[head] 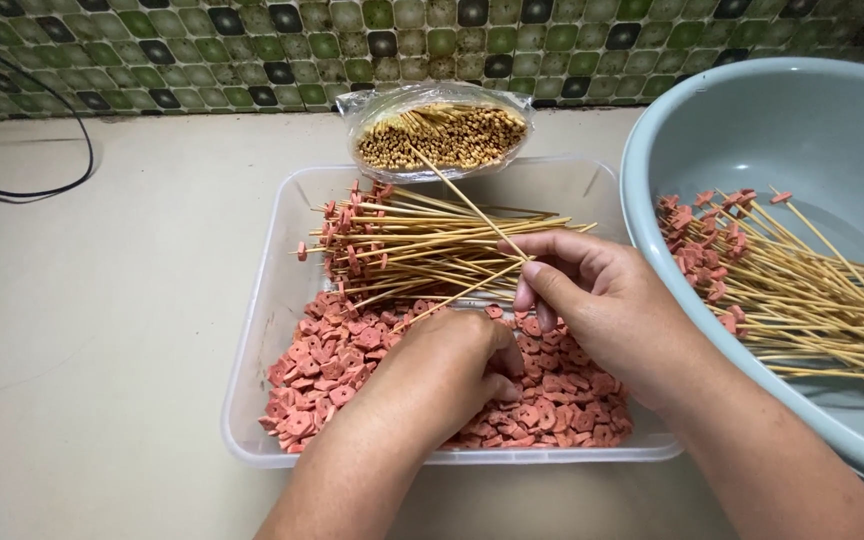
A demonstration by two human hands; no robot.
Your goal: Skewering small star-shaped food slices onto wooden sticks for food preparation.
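Observation:
My right hand (592,300) pinches thin bamboo skewers (472,205), whose tips point away towards the back and down towards my left hand. My left hand (447,365) rests knuckles-up on a heap of small pink-red sausage slices (327,375) in a clear plastic tray (252,330); its fingertips are curled under and hidden. A pile of skewers with one slice threaded on each (392,245) lies across the far half of the tray.
A clear bag of plain bamboo skewers (442,135) lies behind the tray by the green tiled wall. A large grey-blue basin (752,110) on the right holds several threaded skewers (782,275). A black cable (52,150) loops at the far left of the counter.

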